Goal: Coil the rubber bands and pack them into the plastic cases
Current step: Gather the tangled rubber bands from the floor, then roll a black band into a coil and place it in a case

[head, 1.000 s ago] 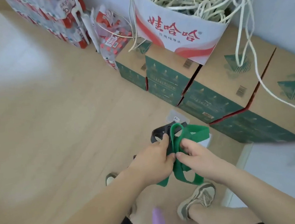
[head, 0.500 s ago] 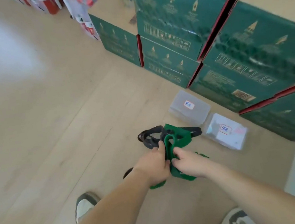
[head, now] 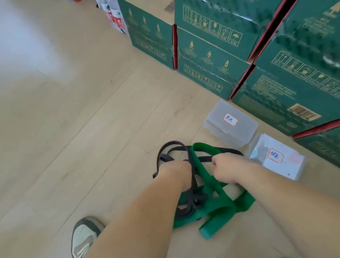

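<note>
Shoe point(head: 83, 240) at lower left on the pale wood floor point(head: 60, 141); two bare forearms reach forward beside it. Green band point(head: 216, 206), wide and flat, hangs in slack loops under the wrists; whether its lowest fold touches the floor cannot be told. Left hand point(head: 176, 173), fingers curled, grips the thin black band point(head: 172, 145), whose strands loop out beyond the knuckles and trail down past the wrist. Right hand point(head: 229, 167), a closed fist, grips the green band; a black strand also runs up to it. Half a second earlier the two hands were pressed together on the green band; they now stand apart, with a green strip and black strands crossing the gap. Just beyond the right hand lie two clear plastic cases with red-edged handwritten labels, the nearer case point(head: 284, 171) just beside the farther case point(head: 220, 131), at the foot of stacked green cartons point(head: 295, 61). Cases and cartons fill more of the view than before.
</note>
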A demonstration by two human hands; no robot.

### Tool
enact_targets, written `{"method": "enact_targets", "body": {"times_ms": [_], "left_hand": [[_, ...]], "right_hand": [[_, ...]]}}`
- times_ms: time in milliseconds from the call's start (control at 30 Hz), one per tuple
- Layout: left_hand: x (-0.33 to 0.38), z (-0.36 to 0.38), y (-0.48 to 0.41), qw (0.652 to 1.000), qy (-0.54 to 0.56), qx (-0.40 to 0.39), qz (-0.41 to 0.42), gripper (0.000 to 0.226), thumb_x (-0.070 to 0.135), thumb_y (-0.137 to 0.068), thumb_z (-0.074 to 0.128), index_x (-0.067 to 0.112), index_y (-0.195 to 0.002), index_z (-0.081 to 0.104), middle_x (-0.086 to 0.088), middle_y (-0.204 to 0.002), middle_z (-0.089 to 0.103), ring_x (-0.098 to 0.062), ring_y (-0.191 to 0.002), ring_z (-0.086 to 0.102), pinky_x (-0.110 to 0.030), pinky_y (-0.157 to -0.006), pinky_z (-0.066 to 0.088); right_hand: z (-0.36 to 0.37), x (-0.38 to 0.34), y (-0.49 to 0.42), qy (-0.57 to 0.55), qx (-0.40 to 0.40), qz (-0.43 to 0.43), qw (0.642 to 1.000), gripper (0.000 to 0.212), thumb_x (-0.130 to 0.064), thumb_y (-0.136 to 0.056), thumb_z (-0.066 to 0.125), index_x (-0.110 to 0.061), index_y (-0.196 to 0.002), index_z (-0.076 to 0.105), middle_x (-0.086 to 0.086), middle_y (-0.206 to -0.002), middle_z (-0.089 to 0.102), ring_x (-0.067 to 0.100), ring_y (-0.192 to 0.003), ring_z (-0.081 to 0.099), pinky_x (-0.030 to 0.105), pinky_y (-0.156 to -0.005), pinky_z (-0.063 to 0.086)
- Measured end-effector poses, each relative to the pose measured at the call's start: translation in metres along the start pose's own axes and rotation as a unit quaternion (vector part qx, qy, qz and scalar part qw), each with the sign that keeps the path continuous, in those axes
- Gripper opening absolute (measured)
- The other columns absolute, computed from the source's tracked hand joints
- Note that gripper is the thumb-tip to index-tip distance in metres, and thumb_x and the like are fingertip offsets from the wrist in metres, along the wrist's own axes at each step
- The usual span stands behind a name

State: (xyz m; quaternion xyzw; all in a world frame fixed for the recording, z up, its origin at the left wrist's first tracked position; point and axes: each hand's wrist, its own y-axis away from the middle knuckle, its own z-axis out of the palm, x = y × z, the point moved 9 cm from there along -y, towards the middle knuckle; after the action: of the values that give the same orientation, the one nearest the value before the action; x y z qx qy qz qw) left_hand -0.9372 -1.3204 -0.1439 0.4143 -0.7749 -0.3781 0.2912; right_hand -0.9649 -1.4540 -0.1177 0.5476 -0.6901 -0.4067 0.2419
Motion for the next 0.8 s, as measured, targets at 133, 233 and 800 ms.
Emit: {"method": "enact_targets", "body": {"times_ms": [133,233,800], "left_hand": [[-0.018,-0.042,-0.017,0.977,0.002,0.21,-0.026,0.049,0.013,-0.089,0.061,0.011,-0.134,0.044,-0.011,-0.134,0.043,-0.03,-0.118,0.051,-0.039,-0.087,0.052],[-0.045,-0.03,-0.033,0.979,0.022,0.198,-0.051,0.065,0.014,-0.085,0.066,0.012,-0.143,0.035,-0.012,-0.145,0.037,-0.031,-0.127,0.045,-0.042,-0.096,0.049],[-0.069,0.018,-0.038,0.974,0.194,0.047,-0.103,0.034,0.023,-0.094,0.059,0.008,-0.124,0.058,-0.01,-0.109,0.063,-0.026,-0.09,0.059,-0.034,-0.07,0.05]], "right_hand": [[0.021,-0.017,-0.013,-0.133,0.054,-0.033,0.989,0.031,-0.032,-0.101,0.041,-0.021,-0.125,0.057,0.001,-0.107,0.068,0.022,-0.087,0.066,0.035,-0.075,0.057],[0.048,-0.017,-0.011,-0.182,0.063,-0.033,0.981,0.047,-0.032,-0.104,0.043,-0.023,-0.15,0.042,0.001,-0.138,0.06,0.025,-0.115,0.063,0.037,-0.095,0.053],[0.043,-0.015,-0.013,-0.219,0.077,0.009,0.973,0.048,-0.036,-0.102,0.043,-0.025,-0.15,0.038,-0.002,-0.116,0.067,0.021,-0.096,0.067,0.041,-0.088,0.058]]}}
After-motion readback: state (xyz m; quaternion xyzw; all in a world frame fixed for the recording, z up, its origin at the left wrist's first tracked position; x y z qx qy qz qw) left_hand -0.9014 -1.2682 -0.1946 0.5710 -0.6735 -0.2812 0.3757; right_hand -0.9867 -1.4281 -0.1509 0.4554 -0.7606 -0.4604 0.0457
